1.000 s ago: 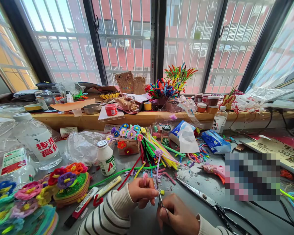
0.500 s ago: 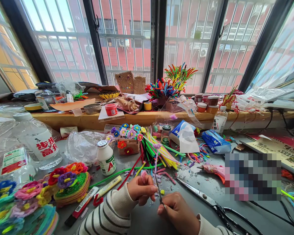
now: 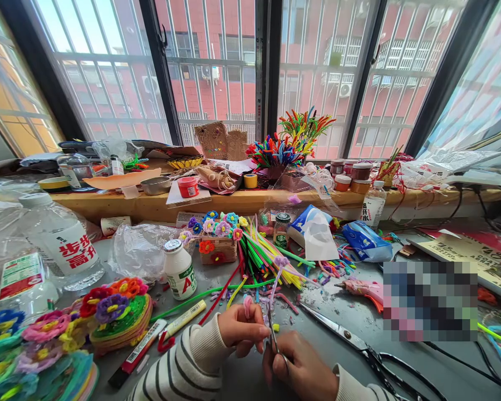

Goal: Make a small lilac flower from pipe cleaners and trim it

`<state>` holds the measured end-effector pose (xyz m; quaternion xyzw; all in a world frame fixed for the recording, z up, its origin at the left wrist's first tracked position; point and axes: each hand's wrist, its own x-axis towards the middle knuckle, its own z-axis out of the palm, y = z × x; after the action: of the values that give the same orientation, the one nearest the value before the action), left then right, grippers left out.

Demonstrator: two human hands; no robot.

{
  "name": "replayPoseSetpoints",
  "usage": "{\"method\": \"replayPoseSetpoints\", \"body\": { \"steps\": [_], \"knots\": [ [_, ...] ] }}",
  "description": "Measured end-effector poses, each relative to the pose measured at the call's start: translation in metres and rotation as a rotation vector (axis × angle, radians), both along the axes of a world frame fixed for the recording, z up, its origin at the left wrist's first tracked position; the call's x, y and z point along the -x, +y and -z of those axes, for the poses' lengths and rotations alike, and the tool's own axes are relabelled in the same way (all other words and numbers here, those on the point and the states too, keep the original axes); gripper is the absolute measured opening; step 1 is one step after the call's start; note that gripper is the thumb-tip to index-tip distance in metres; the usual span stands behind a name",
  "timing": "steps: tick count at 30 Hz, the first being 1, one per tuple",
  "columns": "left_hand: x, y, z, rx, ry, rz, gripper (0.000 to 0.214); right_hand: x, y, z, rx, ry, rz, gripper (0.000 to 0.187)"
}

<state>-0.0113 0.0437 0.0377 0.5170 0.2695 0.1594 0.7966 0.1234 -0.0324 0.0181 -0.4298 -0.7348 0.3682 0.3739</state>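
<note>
My left hand is closed, with thumb and fingers pinched together. A pink curl of pipe cleaner shows at its forefinger. A lilac pipe cleaner with a curled tip rises just beyond the fingertips; its lower end is hidden near the blades. My right hand is wrapped around a small pair of scissors, whose narrow blades point up and away, close to the left fingertips and the lilac stem. Whether the blades touch the stem, I cannot tell.
Large scissors lie at the right, near a pink glue gun. Loose pipe cleaners spread behind the hands. Left are a white bottle, a glue stick, a cutter-like red and white packet and fuzzy flowers.
The tip of the lilac pipe cleaner has swung to the right. My right hand has turned slightly, and the scissors' blades now show apart. My left hand stays nearly in place.
</note>
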Motion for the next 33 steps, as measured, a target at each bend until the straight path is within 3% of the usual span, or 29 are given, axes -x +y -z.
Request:
{"method": "replayPoseSetpoints", "body": {
  "steps": [9, 17, 26, 33],
  "knots": [
    [0.001, 0.001, 0.007, 0.0, 0.017, 0.01, 0.03, 0.001, 0.0, 0.0, -0.008, 0.07, 0.043, 0.068],
    [-0.001, -0.001, -0.003, -0.007, -0.032, -0.012, 0.032, 0.002, 0.004, 0.005, -0.055, -0.007, 0.151, 0.063],
    [-0.002, 0.0, -0.005, -0.045, -0.126, -0.07, 0.032, 0.0, 0.002, 0.0, 0.015, 0.12, 0.078, 0.065],
    [-0.001, -0.002, -0.002, -0.052, -0.083, -0.031, 0.031, 0.0, 0.0, -0.004, 0.056, 0.034, 0.006, 0.068]
  ]
}}
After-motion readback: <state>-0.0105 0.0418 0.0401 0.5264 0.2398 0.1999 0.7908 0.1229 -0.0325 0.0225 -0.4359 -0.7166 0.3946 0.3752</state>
